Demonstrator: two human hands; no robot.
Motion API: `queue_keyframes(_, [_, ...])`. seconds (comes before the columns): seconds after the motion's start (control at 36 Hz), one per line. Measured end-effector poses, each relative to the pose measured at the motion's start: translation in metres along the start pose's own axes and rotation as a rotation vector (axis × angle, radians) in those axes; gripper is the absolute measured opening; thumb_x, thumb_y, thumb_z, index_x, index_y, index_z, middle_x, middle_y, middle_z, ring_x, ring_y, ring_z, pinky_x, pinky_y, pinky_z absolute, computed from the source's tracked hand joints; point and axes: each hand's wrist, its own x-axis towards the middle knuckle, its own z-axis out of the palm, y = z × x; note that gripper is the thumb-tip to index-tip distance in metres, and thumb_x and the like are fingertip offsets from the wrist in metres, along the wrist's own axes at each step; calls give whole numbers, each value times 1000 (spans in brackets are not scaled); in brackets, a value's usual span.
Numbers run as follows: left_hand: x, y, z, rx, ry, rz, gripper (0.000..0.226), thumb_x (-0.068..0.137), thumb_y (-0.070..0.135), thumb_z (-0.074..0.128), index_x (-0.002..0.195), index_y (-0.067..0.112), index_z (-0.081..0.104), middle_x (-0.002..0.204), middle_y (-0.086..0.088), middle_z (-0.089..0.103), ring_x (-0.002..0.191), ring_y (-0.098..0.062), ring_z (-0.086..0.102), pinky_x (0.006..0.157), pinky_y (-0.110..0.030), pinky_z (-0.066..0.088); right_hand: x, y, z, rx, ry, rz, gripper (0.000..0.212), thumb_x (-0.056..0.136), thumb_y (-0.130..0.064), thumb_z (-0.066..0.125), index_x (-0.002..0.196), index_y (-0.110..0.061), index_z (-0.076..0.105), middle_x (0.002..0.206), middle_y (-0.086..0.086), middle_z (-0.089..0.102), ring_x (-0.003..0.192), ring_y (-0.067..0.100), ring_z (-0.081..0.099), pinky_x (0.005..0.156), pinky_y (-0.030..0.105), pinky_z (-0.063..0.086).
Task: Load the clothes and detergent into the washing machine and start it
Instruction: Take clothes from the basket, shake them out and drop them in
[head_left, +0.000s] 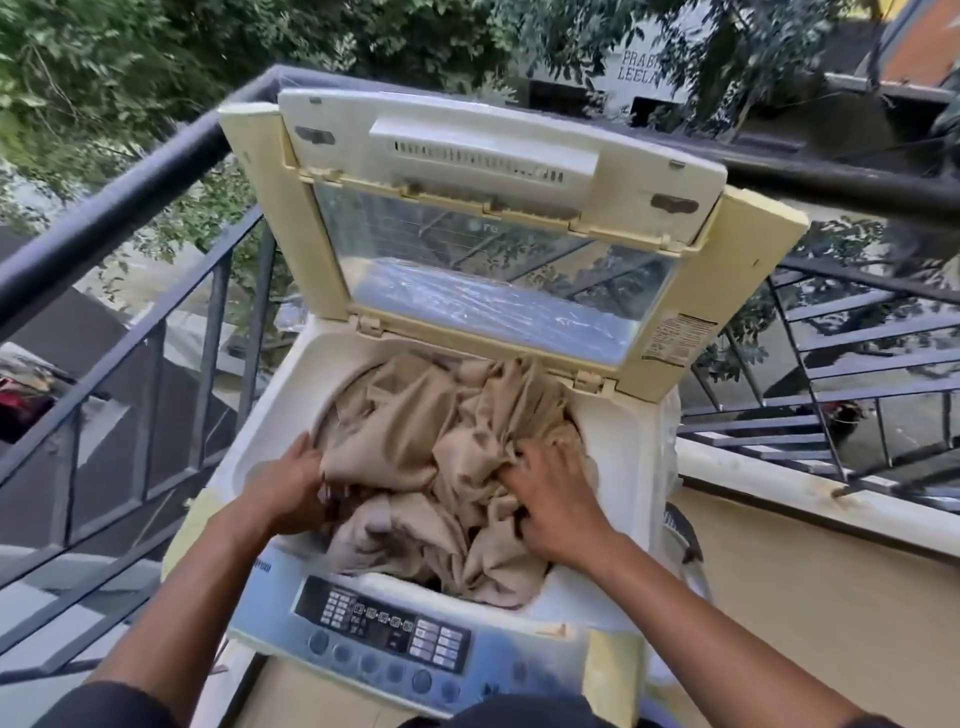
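Your left hand (291, 488) and right hand (550, 493) grip the cloth (415, 441), fingers curled, heaped above the drum rim (270, 415). Loading looks unfinished; no detergent seen, lid (493, 208) up, panel (384, 634) untouched.

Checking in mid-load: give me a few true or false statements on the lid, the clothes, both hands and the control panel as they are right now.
1. The washing machine lid is closed. False: it stands open, folded back.
2. Beige clothes fill the tub opening. True.
3. The left hand rests on the control panel. False: it is at the clothes on the tub's left side.
4. The right hand presses into the clothes. True.
5. A detergent bottle stands on the machine. False: none is in view.
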Motion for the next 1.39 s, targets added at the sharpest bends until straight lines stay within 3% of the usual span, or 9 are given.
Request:
queue_keyframes(0.08, [-1, 6, -3, -55, 68, -65, 49, 77, 40, 71, 118, 13, 70, 118, -14, 61, 126, -35, 55, 89, -49, 56, 17, -10, 2, -27, -269, -3, 60, 85, -34, 62, 143, -29, 48, 154, 13, 31, 146, 36, 28, 124, 60, 13])
queue_keyframes(0.25, [10, 34, 2, -423, 322, 112, 62, 79, 44, 54, 134, 18, 65, 126, -14, 69, 115, -38, 66, 93, -45, 55, 60, -19, 10, -59, -513, 119, 61, 91, -42, 59, 147, -21, 45, 150, 12, 33, 144, 34, 31, 115, 59, 28])
queue_keyframes(0.47, [80, 55, 72, -54, -194, 236, 77, 90, 67, 50, 159, 33, 39, 164, -9, 34, 151, -34, 36, 121, -39, 34, 83, -6, 49, -154, -910, 324, 73, 97, -48, 53, 160, -18, 30, 165, 10, 28, 149, 36, 34, 123, 55, 28])
queue_keyframes(0.53, [93, 60, 87, -21, -332, 174, 84, 93, 65, 57, 164, 35, 24, 172, -12, 17, 156, -37, 23, 126, -43, 27, 86, -7, 45, -191, -915, 319, 65, 97, -44, 55, 155, -19, 39, 158, 10, 41, 142, 33, 45, 117, 50, 37])
queue_keyframes(0.64, [99, 80, 90, 23, -507, 78, 89, 92, 73, 52, 166, 41, 15, 169, -12, 32, 152, -37, 34, 122, -40, 33, 90, -19, 35, -195, -600, 312, 43, 93, -26, 62, 136, -23, 57, 134, 8, 60, 118, 29, 61, 90, 42, 48])
queue_keyframes(0.81, [116, 80, 108, 100, -597, 58, 89, 86, 70, 53, 163, 40, 20, 161, -8, 46, 142, -35, 50, 115, -44, 45, 78, -35, 38, -118, -178, 52, 87, 83, -15, 75, 152, -27, 24, 154, 22, 25, 142, 43, 31, 105, 55, 43])
queue_keyframes(1.0, [115, 76, 112, 249, -703, 78, 109, 81, 37, 72, 165, 44, 2, 167, -12, 31, 149, -41, 38, 119, -52, 38, 74, -16, 78, -223, -613, 151, 110, 82, -27, 79, 163, -41, 4, 171, 16, -7, 155, 44, 5, 121, 65, 16])
queue_keyframes(1.17, [130, 60, 90, 157, -601, 31, 108, 89, 26, 74, 166, 36, -1, 171, -16, 18, 152, -37, 34, 116, -45, 43, 79, -3, 90, -93, -623, 311, 80, 89, -18, 69, 155, -14, 25, 144, 24, 52, 131, 42, 50, 107, 47, 48])
queue_keyframes(1.39, [136, 64, 93, -57, -258, -42, 117, 91, 37, 64, 157, 37, -33, 173, -10, -18, 154, -45, 25, 114, -55, 42, 111, 12, 49, 7, -973, 263, 41, 98, -24, 54, 135, -5, 58, 138, 18, 60, 108, 32, 60, 79, 31, 42])
